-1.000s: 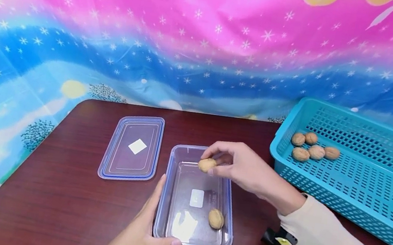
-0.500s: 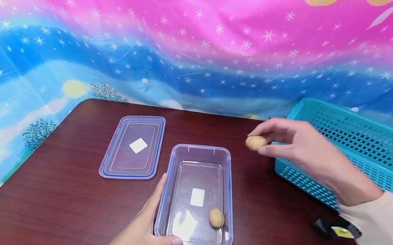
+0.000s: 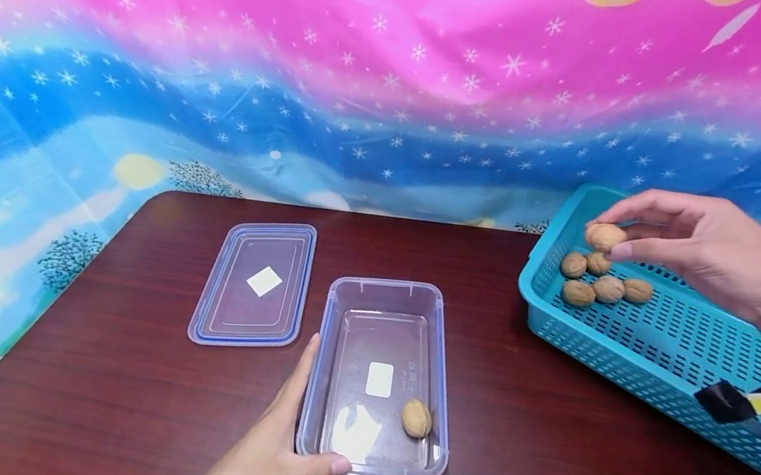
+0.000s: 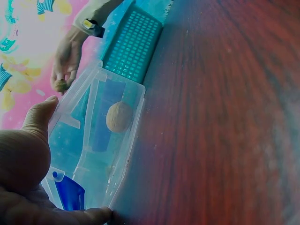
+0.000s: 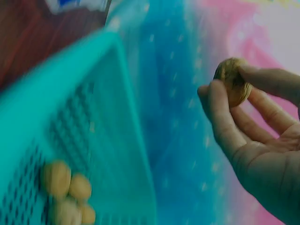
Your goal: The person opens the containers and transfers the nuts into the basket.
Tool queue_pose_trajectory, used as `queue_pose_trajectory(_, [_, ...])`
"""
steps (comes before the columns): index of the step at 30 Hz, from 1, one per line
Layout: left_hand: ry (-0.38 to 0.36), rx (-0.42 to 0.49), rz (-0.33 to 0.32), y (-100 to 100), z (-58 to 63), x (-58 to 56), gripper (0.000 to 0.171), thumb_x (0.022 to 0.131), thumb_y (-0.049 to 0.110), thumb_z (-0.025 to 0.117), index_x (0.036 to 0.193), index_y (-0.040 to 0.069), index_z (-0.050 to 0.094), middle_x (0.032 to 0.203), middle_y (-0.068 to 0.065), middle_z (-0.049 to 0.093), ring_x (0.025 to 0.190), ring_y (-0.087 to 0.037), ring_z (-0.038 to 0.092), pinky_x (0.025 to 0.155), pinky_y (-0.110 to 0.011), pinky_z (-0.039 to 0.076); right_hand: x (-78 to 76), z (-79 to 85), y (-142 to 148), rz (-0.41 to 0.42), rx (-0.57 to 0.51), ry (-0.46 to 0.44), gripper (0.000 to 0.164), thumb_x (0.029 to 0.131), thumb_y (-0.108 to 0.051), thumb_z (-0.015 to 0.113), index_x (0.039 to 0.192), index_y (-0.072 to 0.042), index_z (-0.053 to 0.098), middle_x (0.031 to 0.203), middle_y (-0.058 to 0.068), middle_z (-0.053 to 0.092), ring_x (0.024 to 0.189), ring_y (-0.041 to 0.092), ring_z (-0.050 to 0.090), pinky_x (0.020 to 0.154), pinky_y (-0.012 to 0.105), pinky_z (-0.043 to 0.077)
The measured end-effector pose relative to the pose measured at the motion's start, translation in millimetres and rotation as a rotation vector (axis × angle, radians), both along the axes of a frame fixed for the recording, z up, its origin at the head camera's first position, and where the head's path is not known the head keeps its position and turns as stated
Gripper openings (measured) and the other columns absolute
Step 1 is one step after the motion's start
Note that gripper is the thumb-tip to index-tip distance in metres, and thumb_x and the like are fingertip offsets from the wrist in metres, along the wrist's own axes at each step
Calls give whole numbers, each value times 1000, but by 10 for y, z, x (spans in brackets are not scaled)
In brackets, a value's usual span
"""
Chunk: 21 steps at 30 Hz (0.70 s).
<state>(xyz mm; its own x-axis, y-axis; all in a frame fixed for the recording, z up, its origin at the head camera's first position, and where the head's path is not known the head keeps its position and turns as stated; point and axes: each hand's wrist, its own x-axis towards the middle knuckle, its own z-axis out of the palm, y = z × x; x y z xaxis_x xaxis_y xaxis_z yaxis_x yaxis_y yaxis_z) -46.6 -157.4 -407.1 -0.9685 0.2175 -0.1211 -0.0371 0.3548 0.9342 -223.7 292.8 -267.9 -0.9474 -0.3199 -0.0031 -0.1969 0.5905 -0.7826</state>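
In the head view my right hand [image 3: 721, 257] pinches a walnut [image 3: 605, 237] between thumb and fingers, above the left end of a teal basket [image 3: 624, 376]. The right wrist view has the same walnut [image 5: 233, 81] at the fingertips. Several walnuts [image 3: 608, 290] lie clustered on the basket floor under it. My left hand [image 3: 277, 450] grips the near left corner of a clear plastic container [image 3: 381, 335], thumb over its front rim and fingers along its left side. One walnut [image 3: 417, 419] lies inside, towards the near right corner.
The container's clear lid [image 3: 265, 282], edged in blue, lies flat on the dark wooden table [image 3: 114, 362] to the left. A colourful snowflake-patterned cloth [image 3: 400, 94] hangs behind the table's far edge. The basket stands at the right rear.
My right hand has carried the walnut from over the plastic container to the right and away, up over the basket. My left hand and the container have stayed in place.
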Motion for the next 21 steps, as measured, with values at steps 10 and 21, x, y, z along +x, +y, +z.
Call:
queue_pose_trajectory(10, [-56,-5,12,10,-4,-12,134,74,30,95,168,42,2,177,1,12,158,-26,19,117,-12,16,-242,-333,650,-84,46,11,36,106,-13,61,142,-17,61,124,-26,63,114,-9,54,86,11,42])
queue_pose_trajectory(21, [-77,-36,22,-5,12,-17,135,74,32,95,169,40,1,177,2,11,159,-24,18,120,-16,15,-376,-684,1102,-167,213,-112,58,105,-46,59,154,-16,46,122,-35,44,104,-18,44,109,53,41])
